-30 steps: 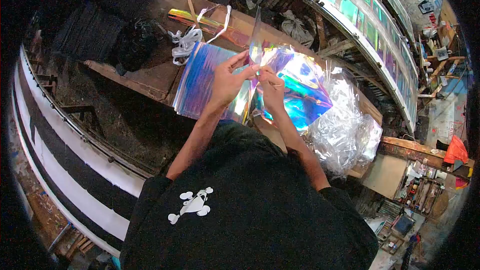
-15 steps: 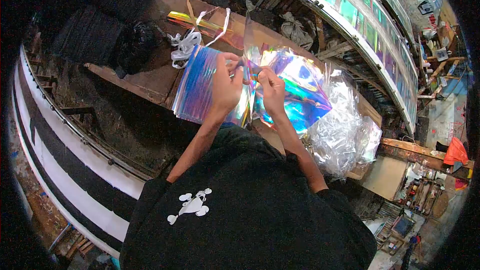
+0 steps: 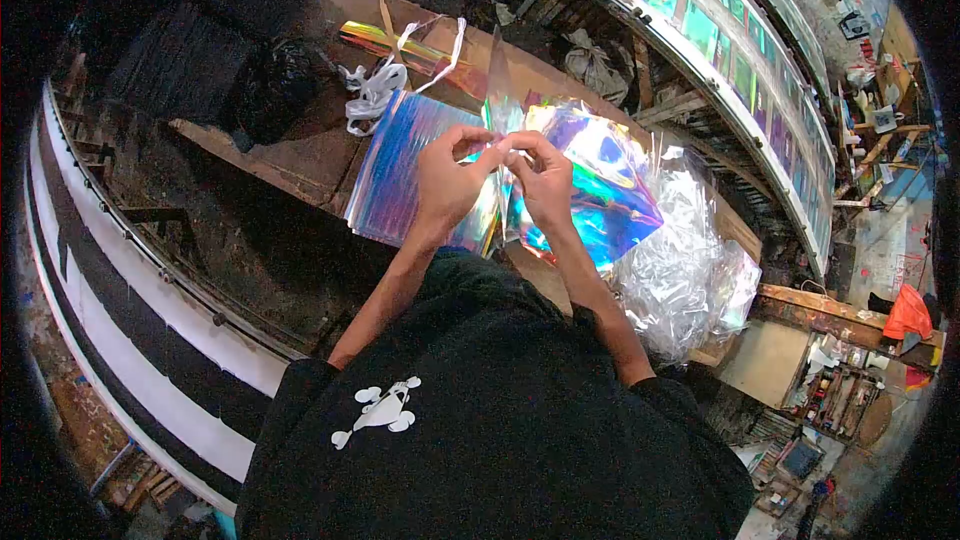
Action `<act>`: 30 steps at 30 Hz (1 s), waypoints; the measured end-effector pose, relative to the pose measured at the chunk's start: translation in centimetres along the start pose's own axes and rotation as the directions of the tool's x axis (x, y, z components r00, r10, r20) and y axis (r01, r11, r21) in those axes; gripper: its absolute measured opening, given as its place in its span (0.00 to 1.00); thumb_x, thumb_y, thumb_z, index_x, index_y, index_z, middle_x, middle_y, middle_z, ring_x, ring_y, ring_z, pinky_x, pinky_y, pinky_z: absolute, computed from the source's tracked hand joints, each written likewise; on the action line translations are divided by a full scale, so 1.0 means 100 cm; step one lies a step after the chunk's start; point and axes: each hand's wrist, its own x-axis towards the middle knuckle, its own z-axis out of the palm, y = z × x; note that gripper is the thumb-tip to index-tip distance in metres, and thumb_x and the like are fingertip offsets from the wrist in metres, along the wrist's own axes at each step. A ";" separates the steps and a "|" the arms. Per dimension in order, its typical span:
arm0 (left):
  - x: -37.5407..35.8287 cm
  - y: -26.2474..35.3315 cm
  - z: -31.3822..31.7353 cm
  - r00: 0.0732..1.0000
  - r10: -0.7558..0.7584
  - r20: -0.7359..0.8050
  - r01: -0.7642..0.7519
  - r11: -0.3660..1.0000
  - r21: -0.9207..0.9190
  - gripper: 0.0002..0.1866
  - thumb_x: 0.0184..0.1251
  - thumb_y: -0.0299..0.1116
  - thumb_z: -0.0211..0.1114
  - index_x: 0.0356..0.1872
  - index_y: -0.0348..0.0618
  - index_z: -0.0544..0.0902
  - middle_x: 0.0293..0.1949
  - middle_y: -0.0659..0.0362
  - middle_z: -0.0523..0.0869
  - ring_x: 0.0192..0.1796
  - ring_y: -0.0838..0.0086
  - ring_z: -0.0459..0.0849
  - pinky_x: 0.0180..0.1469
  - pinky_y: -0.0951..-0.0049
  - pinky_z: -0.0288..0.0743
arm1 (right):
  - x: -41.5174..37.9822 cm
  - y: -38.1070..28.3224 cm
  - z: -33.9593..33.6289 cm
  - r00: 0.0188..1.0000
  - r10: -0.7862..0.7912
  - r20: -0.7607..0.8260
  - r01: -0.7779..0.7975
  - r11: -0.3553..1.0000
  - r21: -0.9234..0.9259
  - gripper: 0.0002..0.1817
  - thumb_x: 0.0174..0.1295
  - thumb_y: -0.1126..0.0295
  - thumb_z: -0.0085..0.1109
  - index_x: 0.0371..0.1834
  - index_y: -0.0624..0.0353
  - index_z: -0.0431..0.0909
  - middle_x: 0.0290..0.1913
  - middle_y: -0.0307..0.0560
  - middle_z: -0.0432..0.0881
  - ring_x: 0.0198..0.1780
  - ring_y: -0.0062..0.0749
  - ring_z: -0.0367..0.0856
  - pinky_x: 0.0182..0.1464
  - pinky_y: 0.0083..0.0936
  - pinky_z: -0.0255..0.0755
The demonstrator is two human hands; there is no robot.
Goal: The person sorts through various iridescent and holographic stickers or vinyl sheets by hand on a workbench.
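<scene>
A stack of bluish iridescent film sheets (image 3: 385, 165) lies on the board, with my left hand (image 3: 447, 185) over its right side. Shiny iridescent film (image 3: 605, 185) is spread out beside my right hand (image 3: 546, 190). Between the two hands a thin, see-through film sheet (image 3: 501, 90) stands up as a narrow strip. Both hands pinch at its edge, thumbs and fingertips meeting close together. The fingers hide the exact spot they grip.
Crumpled clear plastic (image 3: 675, 265) lies right of the film. White plastic strips (image 3: 372, 100) and a yellow-orange film piece (image 3: 400, 48) are at the board's far left. Long frames, one with black and white bands (image 3: 160, 330), one with green film panels (image 3: 690, 20), run along both sides.
My hands have come closer together, and their fingertips now meet. The dark gap of film seen between them earlier is covered by the fingers.
</scene>
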 end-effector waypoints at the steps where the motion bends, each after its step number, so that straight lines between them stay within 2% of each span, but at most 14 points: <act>1: 0.000 0.001 -0.001 0.999 -0.035 0.023 0.036 0.999 -0.039 0.16 0.59 0.33 0.73 0.41 0.31 0.84 0.40 0.50 0.89 0.47 0.69 0.87 0.50 0.71 0.79 | -0.001 -0.001 0.002 1.000 -0.017 -0.012 0.016 1.000 -0.021 0.07 0.60 0.80 0.63 0.42 0.65 0.83 0.42 0.41 0.83 0.42 0.22 0.81 0.46 0.21 0.76; 2: -0.001 -0.001 -0.001 0.999 -0.036 0.022 0.037 0.999 -0.039 0.16 0.59 0.33 0.73 0.41 0.31 0.84 0.40 0.50 0.89 0.47 0.69 0.87 0.50 0.71 0.79 | -0.001 0.001 0.001 1.000 -0.016 -0.012 0.015 1.000 -0.022 0.07 0.60 0.80 0.63 0.42 0.65 0.83 0.42 0.41 0.83 0.42 0.22 0.81 0.46 0.21 0.76; 4: -0.001 -0.002 -0.001 0.997 0.016 0.070 -0.012 0.998 -0.057 0.15 0.62 0.31 0.71 0.45 0.30 0.83 0.40 0.52 0.88 0.41 0.74 0.86 0.43 0.76 0.82 | -0.003 0.006 -0.002 0.999 -0.018 -0.028 0.017 0.999 -0.031 0.09 0.59 0.81 0.63 0.43 0.64 0.84 0.44 0.42 0.83 0.44 0.25 0.81 0.47 0.22 0.76; 7: -0.007 0.005 0.000 0.998 0.022 0.065 -0.021 1.000 -0.011 0.17 0.61 0.36 0.73 0.45 0.32 0.85 0.42 0.51 0.88 0.47 0.71 0.87 0.49 0.72 0.79 | -0.004 0.007 -0.005 0.996 -0.078 -0.042 0.078 0.997 -0.011 0.09 0.60 0.81 0.63 0.44 0.64 0.83 0.45 0.42 0.82 0.45 0.26 0.81 0.48 0.22 0.76; 11: -0.009 0.001 0.004 0.995 0.018 0.098 -0.012 0.998 -0.060 0.17 0.63 0.36 0.71 0.47 0.33 0.85 0.43 0.51 0.88 0.46 0.71 0.87 0.48 0.72 0.80 | -0.006 0.002 -0.008 0.996 -0.076 -0.046 0.075 0.997 -0.024 0.09 0.60 0.80 0.63 0.45 0.64 0.83 0.46 0.43 0.82 0.47 0.27 0.81 0.49 0.23 0.76; 14: -0.009 -0.002 0.008 0.995 0.069 0.075 -0.069 0.998 -0.001 0.16 0.65 0.35 0.69 0.48 0.33 0.85 0.44 0.51 0.88 0.45 0.72 0.87 0.47 0.73 0.80 | -0.005 0.003 -0.010 0.997 -0.065 -0.036 0.065 0.998 0.009 0.10 0.62 0.78 0.63 0.46 0.66 0.82 0.47 0.43 0.81 0.49 0.27 0.81 0.51 0.23 0.76; 17: -0.010 -0.003 0.013 0.997 0.048 0.057 -0.043 0.996 -0.079 0.16 0.66 0.34 0.68 0.49 0.34 0.85 0.43 0.51 0.88 0.45 0.73 0.87 0.44 0.74 0.81 | -0.004 0.003 -0.010 0.996 -0.075 -0.040 0.076 0.997 0.023 0.10 0.62 0.78 0.63 0.46 0.67 0.81 0.47 0.44 0.81 0.50 0.26 0.80 0.52 0.23 0.76; 19: -0.011 0.000 0.016 0.995 0.096 0.023 -0.093 0.991 -0.095 0.13 0.68 0.32 0.65 0.48 0.34 0.84 0.41 0.52 0.89 0.43 0.73 0.88 0.42 0.75 0.81 | -0.003 0.005 -0.011 0.995 -0.089 -0.045 0.090 0.995 0.033 0.10 0.62 0.79 0.62 0.46 0.67 0.81 0.47 0.44 0.81 0.51 0.26 0.80 0.53 0.22 0.75; 23: -0.011 0.004 0.017 0.996 0.084 0.013 -0.083 0.995 -0.061 0.11 0.68 0.30 0.63 0.46 0.33 0.83 0.38 0.51 0.89 0.40 0.72 0.88 0.40 0.73 0.81 | -0.002 0.001 -0.011 0.999 -0.042 -0.025 0.044 0.997 0.064 0.10 0.62 0.79 0.62 0.47 0.67 0.81 0.47 0.44 0.81 0.51 0.27 0.80 0.53 0.22 0.75; 25: -0.011 0.011 0.016 0.994 0.113 0.003 -0.112 0.987 0.115 0.09 0.66 0.29 0.62 0.42 0.33 0.81 0.33 0.50 0.88 0.36 0.71 0.88 0.37 0.71 0.80 | -0.002 -0.006 -0.007 0.999 0.003 -0.034 -0.002 1.000 0.013 0.09 0.62 0.78 0.63 0.45 0.66 0.82 0.47 0.44 0.81 0.50 0.27 0.80 0.53 0.22 0.74; 28: -0.008 0.005 0.015 0.981 0.192 -0.027 -0.188 0.977 0.104 0.09 0.63 0.29 0.62 0.39 0.33 0.79 0.31 0.49 0.86 0.34 0.70 0.87 0.36 0.69 0.79 | -0.002 -0.010 -0.003 0.998 -0.011 -0.064 0.009 0.999 -0.041 0.08 0.62 0.77 0.63 0.43 0.66 0.83 0.47 0.45 0.82 0.49 0.27 0.80 0.52 0.23 0.74; 30: -0.006 0.003 0.013 0.983 0.180 -0.024 -0.177 0.980 0.095 0.08 0.62 0.29 0.62 0.37 0.33 0.79 0.31 0.50 0.86 0.34 0.70 0.87 0.37 0.70 0.79 | 0.002 -0.008 -0.009 1.000 -0.009 -0.023 0.008 0.999 -0.040 0.07 0.61 0.77 0.63 0.41 0.65 0.84 0.46 0.45 0.82 0.48 0.26 0.80 0.51 0.23 0.73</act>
